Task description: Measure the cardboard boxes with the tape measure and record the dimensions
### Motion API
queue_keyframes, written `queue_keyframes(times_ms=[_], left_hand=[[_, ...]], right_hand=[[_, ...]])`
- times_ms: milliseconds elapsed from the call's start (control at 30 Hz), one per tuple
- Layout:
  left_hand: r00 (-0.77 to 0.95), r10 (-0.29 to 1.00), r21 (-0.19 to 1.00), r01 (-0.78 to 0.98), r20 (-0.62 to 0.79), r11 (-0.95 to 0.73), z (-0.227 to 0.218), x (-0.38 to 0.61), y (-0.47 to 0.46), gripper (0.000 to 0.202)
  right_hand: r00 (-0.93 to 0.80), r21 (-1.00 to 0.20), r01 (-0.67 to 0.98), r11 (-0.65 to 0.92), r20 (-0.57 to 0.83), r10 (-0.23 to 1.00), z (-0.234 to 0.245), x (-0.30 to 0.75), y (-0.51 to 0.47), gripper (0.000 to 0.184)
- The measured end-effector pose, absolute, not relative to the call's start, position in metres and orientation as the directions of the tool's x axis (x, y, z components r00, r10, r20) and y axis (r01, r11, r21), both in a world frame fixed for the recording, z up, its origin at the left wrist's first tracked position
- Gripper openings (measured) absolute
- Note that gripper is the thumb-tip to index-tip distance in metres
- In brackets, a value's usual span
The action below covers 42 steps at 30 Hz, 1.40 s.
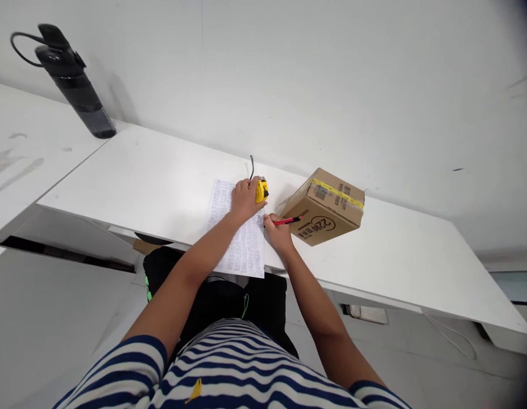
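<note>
My left hand (243, 200) is closed around a yellow and black tape measure (261, 190) over the upper part of a sheet of paper (241, 250). Dense rows of writing cover the sheet, and its lower edge hangs past the front of the table. A red and black pen (287, 221) is gripped in my right hand (277, 232), its tip end at the paper's right edge. Just right of that hand sits a taped cardboard box (331, 210) with dark printing. A thin black strap (252, 165) sticks up behind my left hand.
The narrow white table (395, 255) runs along a pale wall (289, 79). At the far left a dark bottle (75, 85) with a loop handle stands near the wall. Below the table on the right, a white cable (455, 335) lies on the floor.
</note>
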State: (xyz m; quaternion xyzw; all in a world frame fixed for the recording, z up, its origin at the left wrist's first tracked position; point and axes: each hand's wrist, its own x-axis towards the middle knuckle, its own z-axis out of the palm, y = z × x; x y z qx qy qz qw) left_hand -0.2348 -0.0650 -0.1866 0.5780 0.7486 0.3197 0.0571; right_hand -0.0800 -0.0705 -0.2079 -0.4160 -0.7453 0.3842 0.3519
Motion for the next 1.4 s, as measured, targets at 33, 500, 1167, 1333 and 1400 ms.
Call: queue_keyframes(times_ms=[33,500,1167,1333,1400], left_hand=[[-0.325,0.903,0.549,0.826,0.281,0.126,-0.1862,-0.2352,-0.0653,0.085],[-0.309,0.907,0.555,0.825,0.285,0.106,-0.1846,-0.2355,-0.0635,0.084],[-0.327,0.908,0.662,0.746,0.263,0.077,-0.1813,-0.2373,-0.0612,0.083],[-0.397,0.883,0.714,0.692,0.250,0.109,-0.1829,-0.2420,-0.0621,0.081],[-0.422,0.871,0.736,0.668,0.253,0.109,-0.1840,-0.2446,-0.0618,0.079]], right_hand=[[-0.407,-0.866,0.347,0.361,0.207,0.889,-0.2077,-0.0799,-0.0706,0.041],[-0.406,-0.856,0.356,0.374,0.218,0.887,-0.2062,-0.0789,-0.0703,0.042],[-0.406,-0.849,0.354,0.393,0.239,0.882,-0.2081,-0.0799,-0.0694,0.044],[-0.367,-0.808,0.357,0.470,0.341,0.866,-0.2055,-0.0801,-0.0716,0.039],[-0.393,-0.757,0.367,0.541,0.401,0.827,-0.2075,-0.0823,-0.0701,0.033]])
